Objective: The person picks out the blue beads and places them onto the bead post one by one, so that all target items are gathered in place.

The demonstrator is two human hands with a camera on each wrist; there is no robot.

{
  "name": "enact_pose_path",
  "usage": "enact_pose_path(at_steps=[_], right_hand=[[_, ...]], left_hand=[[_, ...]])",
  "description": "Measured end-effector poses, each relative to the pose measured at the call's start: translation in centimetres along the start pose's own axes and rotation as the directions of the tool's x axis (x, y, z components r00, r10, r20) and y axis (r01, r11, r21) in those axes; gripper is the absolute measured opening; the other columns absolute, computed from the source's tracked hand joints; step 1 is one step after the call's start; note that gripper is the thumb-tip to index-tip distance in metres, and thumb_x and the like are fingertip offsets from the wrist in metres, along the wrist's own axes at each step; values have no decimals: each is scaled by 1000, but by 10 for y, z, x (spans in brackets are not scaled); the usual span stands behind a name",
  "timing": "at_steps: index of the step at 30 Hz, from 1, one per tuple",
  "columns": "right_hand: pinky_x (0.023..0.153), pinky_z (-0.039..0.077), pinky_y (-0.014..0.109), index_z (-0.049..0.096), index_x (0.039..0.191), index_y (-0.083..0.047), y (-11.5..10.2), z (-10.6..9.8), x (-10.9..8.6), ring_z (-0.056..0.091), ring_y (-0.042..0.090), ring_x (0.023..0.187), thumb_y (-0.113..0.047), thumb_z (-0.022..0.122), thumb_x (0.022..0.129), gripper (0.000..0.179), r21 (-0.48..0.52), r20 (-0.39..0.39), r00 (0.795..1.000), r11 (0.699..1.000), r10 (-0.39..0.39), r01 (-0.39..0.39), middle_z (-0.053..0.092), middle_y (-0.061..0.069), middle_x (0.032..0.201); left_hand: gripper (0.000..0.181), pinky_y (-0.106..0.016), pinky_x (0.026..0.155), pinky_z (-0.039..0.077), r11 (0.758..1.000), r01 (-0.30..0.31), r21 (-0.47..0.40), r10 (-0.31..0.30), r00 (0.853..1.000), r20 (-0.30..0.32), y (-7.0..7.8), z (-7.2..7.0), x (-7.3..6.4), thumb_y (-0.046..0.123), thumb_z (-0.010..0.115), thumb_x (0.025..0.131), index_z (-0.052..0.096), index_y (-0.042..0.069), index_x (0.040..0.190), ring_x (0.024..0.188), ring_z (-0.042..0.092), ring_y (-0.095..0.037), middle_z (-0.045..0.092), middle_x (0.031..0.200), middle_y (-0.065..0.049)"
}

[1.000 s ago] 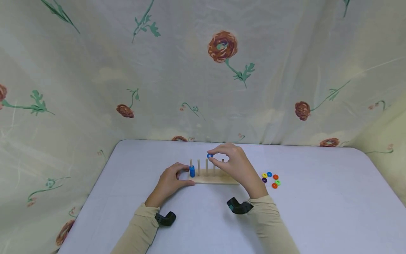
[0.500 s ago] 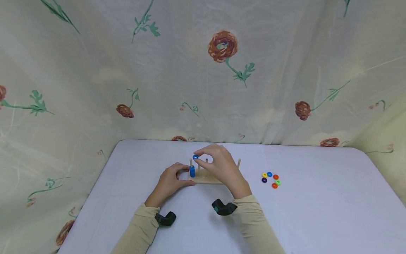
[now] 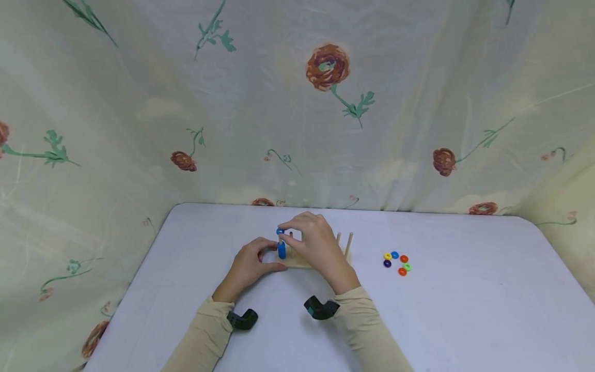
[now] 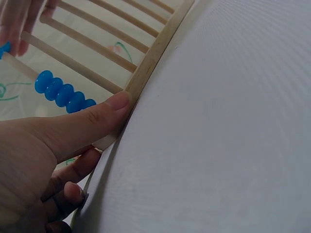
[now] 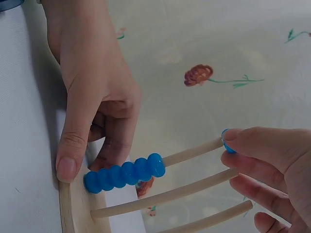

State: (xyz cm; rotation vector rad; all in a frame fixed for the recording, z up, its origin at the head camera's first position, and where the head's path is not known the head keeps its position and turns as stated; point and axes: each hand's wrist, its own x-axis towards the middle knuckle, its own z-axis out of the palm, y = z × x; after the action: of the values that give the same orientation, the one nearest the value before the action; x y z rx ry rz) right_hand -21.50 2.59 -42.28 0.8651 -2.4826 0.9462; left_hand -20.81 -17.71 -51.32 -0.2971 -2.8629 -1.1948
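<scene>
A wooden peg rack (image 3: 297,263) with a row of upright pegs stands on the table. Its left end is gripped by my left hand (image 3: 253,262), thumb on the front edge and fingers behind. Several blue beads (image 5: 127,173) are stacked on the leftmost peg, whose upper part is bare. Thumb and forefinger of my right hand (image 3: 318,248) pinch another blue bead (image 5: 226,141) right at the tip of that peg. In the head view the right hand hides some of the middle pegs.
Right of the rack lie several loose beads: a yellow bead (image 3: 388,256), a blue bead, a dark purple bead (image 3: 387,263), a green bead (image 3: 407,267) and two orange ones. A flowered cloth (image 3: 372,170) hangs behind the white table (image 3: 465,289).
My right hand has moved left along the rack, bringing the pinched blue bead from above the middle pegs to the tip of the leftmost peg. The left hand has stayed in place.
</scene>
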Motion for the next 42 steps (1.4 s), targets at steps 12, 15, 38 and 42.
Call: enact_pose_path(at_steps=[12,15,38,42], right_hand=[[96,54,42,81,113,-14,2,2,0,71,20,106,-26,83,89,27,14,5,1000,999,-30,30,80,1,105],[95,54,42,81,113,-13,3,1,-1,71,20,105,-26,83,89,27,13,-3,999,999,-35,35,80,1,105],[96,52,45,81,114,-16,23,-33,-16,69,21,106,-26,83,89,27,-41,-3,996,995,87,-87,79,1,105],[101,50,50,80,116,-16,32,-48,-23,67,24,111,-27,82,90,28,-58,0,992,990,130,-130,79,1,108]], left_hand=[[51,-25,66,34,1000,7,-13,-7,1000,5,1,-1,1,35,94,75,76,14,118,73,44,-12,59,88,1],[50,-25,66,35,1000,9,-9,-9,1000,4,1,0,0,35,93,75,76,14,118,73,44,-12,60,90,1],[51,-24,65,36,1000,10,11,-10,1000,-7,0,1,2,34,93,75,76,14,118,73,45,-11,63,93,1],[51,-24,65,35,1000,24,12,-24,1000,-1,1,2,2,33,94,74,76,14,118,72,45,-11,62,93,1]])
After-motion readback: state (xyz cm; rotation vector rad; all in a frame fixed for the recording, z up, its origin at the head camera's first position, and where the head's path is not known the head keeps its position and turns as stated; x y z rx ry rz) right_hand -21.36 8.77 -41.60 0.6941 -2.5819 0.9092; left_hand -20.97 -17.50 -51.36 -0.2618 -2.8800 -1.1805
